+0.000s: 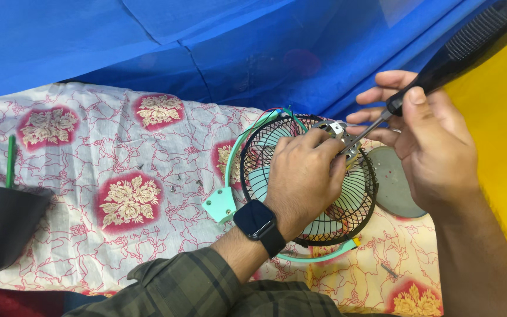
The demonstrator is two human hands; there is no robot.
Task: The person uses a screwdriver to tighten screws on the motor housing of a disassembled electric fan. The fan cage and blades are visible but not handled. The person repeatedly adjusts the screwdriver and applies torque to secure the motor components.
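We see a blue sheet (218, 41) filling the top of the view, with a yellow surface (500, 152) at the right edge. Below the sheet lies a white cloth (118, 152) printed with red flower patches and thin red lines. A dark tub (1, 226) sits at the left edge of the cloth, and a green stick (10, 159) stands just behind it.

On the right half of the cloth rests a small fan (330, 205), lying flat, with a black wire cage and a mint green frame. A green bracket juts from its left side. A grey round disc (391, 182) lies just beside the fan, partly under our right hand.

Our left hand (300, 176) rests on top of the wire cage, fingers curled and closed on a small metal motor part (335, 132) at the far rim of the fan. A black watch (256, 223) sits on that wrist, above a dark plaid sleeve (206, 290).

Our right hand (429, 141) is clamped around a screwdriver (441, 64) with a long black handle that points up and to the right. Its thin metal tip touches the motor part, right beside the left fingertips.

A few tiny screws (177, 179) lie scattered on the cloth, left of the fan and well apart from both hands.
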